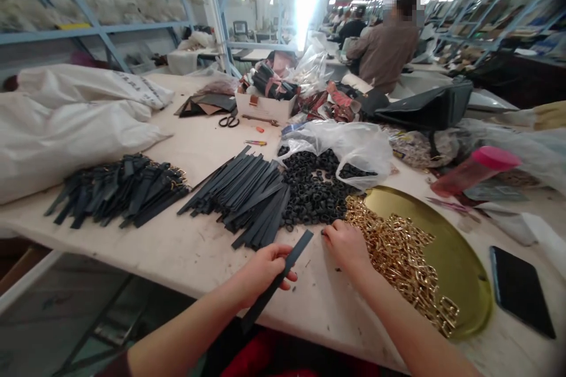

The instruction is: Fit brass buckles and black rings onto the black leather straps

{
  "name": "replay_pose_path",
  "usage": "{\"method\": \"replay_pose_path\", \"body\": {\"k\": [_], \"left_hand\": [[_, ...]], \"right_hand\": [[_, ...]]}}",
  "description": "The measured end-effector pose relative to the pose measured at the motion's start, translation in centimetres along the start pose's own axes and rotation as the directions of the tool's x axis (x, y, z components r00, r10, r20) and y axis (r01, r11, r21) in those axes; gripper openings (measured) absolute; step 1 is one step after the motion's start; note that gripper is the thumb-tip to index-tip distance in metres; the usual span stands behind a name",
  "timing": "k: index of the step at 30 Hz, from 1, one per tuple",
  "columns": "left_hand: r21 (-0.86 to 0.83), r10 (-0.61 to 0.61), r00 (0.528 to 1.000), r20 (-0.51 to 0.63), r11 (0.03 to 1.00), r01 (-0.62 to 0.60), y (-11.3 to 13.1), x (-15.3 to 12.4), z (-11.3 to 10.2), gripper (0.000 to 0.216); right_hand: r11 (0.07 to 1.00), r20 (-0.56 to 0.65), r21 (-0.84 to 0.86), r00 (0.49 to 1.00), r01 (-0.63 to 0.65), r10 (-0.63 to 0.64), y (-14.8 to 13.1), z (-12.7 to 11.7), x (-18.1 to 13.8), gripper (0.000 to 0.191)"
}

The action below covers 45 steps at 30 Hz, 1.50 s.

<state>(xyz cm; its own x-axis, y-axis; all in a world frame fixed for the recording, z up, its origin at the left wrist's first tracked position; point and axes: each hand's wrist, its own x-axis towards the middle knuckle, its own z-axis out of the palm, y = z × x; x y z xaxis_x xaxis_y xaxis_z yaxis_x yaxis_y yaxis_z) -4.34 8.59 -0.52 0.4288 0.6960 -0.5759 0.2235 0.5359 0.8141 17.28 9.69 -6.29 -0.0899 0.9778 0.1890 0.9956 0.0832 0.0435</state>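
Note:
My left hand [264,270] is closed around a long black strap [292,256] that points up and to the right over the table's front edge. My right hand [347,245] rests knuckles up on the table with its fingers curled at the edge of a heap of small black loops [312,191]; what the fingertips pinch is hidden. Just right of that hand lies a pile of gold buckles [404,253] on a round gold tray [460,259]. A stack of loose black straps [247,194] lies ahead of my left hand.
A second pile of black straps with gold buckles [119,188] lies at the left beside big white sacks [66,123]. A clear plastic bag [349,144], a pink-lidded bottle [475,169], a dark phone [522,291], scissors [229,121] and a white box [264,107] are around. A person [384,50] sits beyond.

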Motion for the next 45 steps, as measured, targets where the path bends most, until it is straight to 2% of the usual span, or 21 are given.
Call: {"method": "replay_pose_path", "body": {"k": [3, 6, 9, 11, 13, 15, 17, 19, 20, 22, 23, 25, 29, 32, 34, 37, 39, 41, 43, 45], "left_hand": [[-0.039, -0.032, 0.999, 0.001, 0.999, 0.032, -0.3, 0.3, -0.2, 0.033], [-0.043, -0.059, 0.998, 0.001, 0.997, 0.059, -0.6, 0.3, -0.2, 0.033], [-0.037, -0.041, 0.999, 0.003, 0.998, 0.041, -1.0, 0.2, 0.1, 0.023], [-0.027, -0.045, 0.999, 0.011, 0.999, 0.045, -1.4, 0.1, 0.4, 0.013], [-0.007, -0.050, 0.999, 0.013, 0.999, 0.050, -1.9, 0.0, 0.8, 0.009], [0.051, -0.003, 1.000, 0.001, 0.999, 0.003, -2.5, -0.1, 1.2, 0.015], [0.170, 0.100, 0.995, -0.011, 0.981, -0.097, -3.0, -0.2, 1.6, 0.019], [0.315, 0.198, 0.980, 0.001, 0.930, -0.188, -3.3, -0.4, 2.1, 0.016], [0.375, 0.224, 0.975, 0.011, 0.903, -0.212, -3.4, -0.6, 2.3, 0.018], [0.470, 0.246, 0.969, 0.017, 0.853, -0.225, -3.5, -1.0, 2.6, 0.026], [0.511, 0.251, 0.968, 0.017, 0.830, -0.224, -3.5, -1.1, 2.7, 0.028], [0.601, 0.268, 0.963, 0.025, 0.766, -0.229, -3.3, -1.5, 2.7, 0.028], [0.767, 0.273, 0.956, 0.110, 0.588, -0.256, -2.3, -2.0, 2.0, 0.028], [0.800, 0.268, 0.948, 0.170, 0.524, -0.291, -2.0, -2.2, 2.0, 0.029], [0.780, 0.280, 0.951, 0.132, 0.563, -0.274, -2.2, -2.1, 2.4, 0.031], [0.691, 0.290, 0.957, 0.021, 0.688, -0.223, -2.7, -1.8, 3.0, 0.039], [0.617, 0.324, 0.946, 0.020, 0.740, -0.267, -2.9, -1.3, 3.2, 0.043], [0.564, 0.374, 0.926, 0.057, 0.753, -0.339, -2.8, -0.8, 3.2, 0.038], [0.536, 0.390, 0.920, 0.046, 0.767, -0.353, -2.7, -0.1, 3.0, 0.030], [0.519, 0.355, 0.934, -0.036, 0.805, -0.286, -2.7, 0.6, 2.9, 0.026]], "right_hand": [[0.995, 0.030, 0.056, 0.996, 0.082, -0.084, -0.7, 0.4, -0.6, 0.013], [0.974, 0.094, 0.185, 0.984, 0.129, -0.149, -1.6, 0.6, -1.0, 0.014], [0.912, 0.123, 0.408, 0.988, 0.033, -0.091, -2.4, 0.7, -1.5, 0.016], [0.809, 0.161, 0.580, 0.987, -0.096, 0.003, -2.7, 0.5, -1.9, 0.013], [0.613, 0.265, 0.742, 0.959, -0.272, 0.105, -2.9, -0.1, -2.5, 0.006], [0.293, 0.416, 0.848, 0.897, -0.441, 0.146, -3.1, -0.8, -3.2, 0.016], [-0.076, 0.536, 0.844, 0.839, -0.531, 0.091, -3.4, -1.6, -3.9, 0.024], [-0.356, 0.591, 0.762, 0.806, -0.540, 0.041, -3.7, -2.2, -4.6, 0.028], [-0.445, 0.602, 0.725, 0.798, -0.526, 0.039, -3.9, -2.4, -5.0, 0.029], [-0.529, 0.603, 0.701, 0.794, -0.478, 0.081, -4.1, -2.6, -5.5, 0.028], [-0.529, 0.594, 0.715, 0.797, -0.457, 0.114, -4.1, -2.6, -5.7, 0.028], [-0.444, 0.551, 0.784, 0.816, -0.434, 0.175, -4.1, -2.5, -6.2, 0.031], [-0.089, 0.402, 0.916, 0.898, -0.392, 0.182, -4.0, -2.3, -7.0, 0.026], [0.062, 0.359, 0.928, 0.925, -0.368, 0.120, -4.7, -2.5, -7.7, 0.024], [0.127, 0.340, 0.925, 0.930, -0.357, 0.141, -5.5, -2.7, -8.0, 0.033], [0.249, 0.259, 0.919, 0.945, -0.304, 0.197, -6.2, -2.8, -8.3, 0.047], [0.324, 0.221, 0.911, 0.966, -0.255, 0.137, -5.8, -2.8, -8.1, 0.050], [0.421, 0.218, 0.878, 0.973, -0.227, 0.071, -4.3, -2.8, -7.3, 0.047], [0.587, 0.195, 0.779, 0.975, -0.221, 0.108, -2.1, -2.7, -5.7, 0.037], [0.775, 0.127, 0.583, 0.969, -0.244, 0.210, 0.3, -2.5, -3.6, 0.029]]}}
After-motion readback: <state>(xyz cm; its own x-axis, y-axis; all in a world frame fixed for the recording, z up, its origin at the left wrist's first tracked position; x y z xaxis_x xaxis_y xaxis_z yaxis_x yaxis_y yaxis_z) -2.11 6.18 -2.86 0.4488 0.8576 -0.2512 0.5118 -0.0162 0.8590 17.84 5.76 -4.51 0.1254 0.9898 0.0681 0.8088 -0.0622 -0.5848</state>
